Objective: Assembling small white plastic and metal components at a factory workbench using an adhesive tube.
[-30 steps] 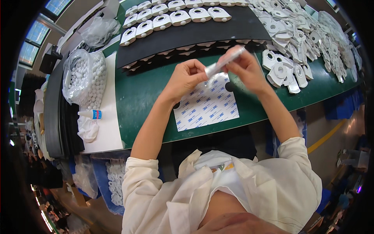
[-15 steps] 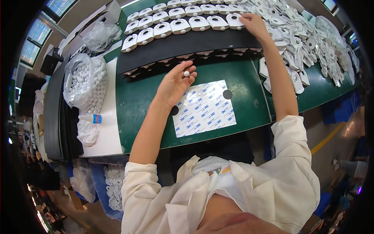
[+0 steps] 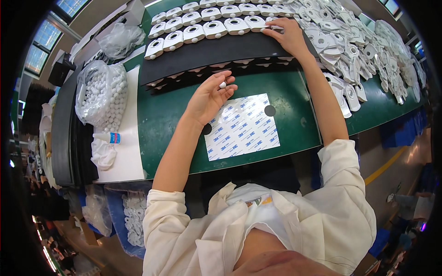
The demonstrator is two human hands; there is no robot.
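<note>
My left hand (image 3: 209, 99) hovers over the green table, palm up, its curled fingers closed on a small white ball (image 3: 223, 85). My right hand (image 3: 291, 39) reaches to the right end of the nearest row of white plastic parts (image 3: 215, 29). Its thumb and fingertips are round a white part there, mostly hidden by the hand, beside the neighbouring part (image 3: 254, 23). Each part in the rows has a round dark-rimmed hole, and several show a white ball at the near edge. The rows stand on a black board (image 3: 207, 57).
A printed white sheet (image 3: 244, 129) with black discs (image 3: 270, 111) lies nearest me. A bag of white balls (image 3: 103, 94), a small glue-type bottle (image 3: 108, 137) and a crumpled white cloth (image 3: 103, 155) lie left. Loose white parts (image 3: 347, 50) are heaped on the right.
My right hand has shifted left along the row's end, and the second-last part there sits slightly further left. My left hand still holds the ball, almost unmoved.
</note>
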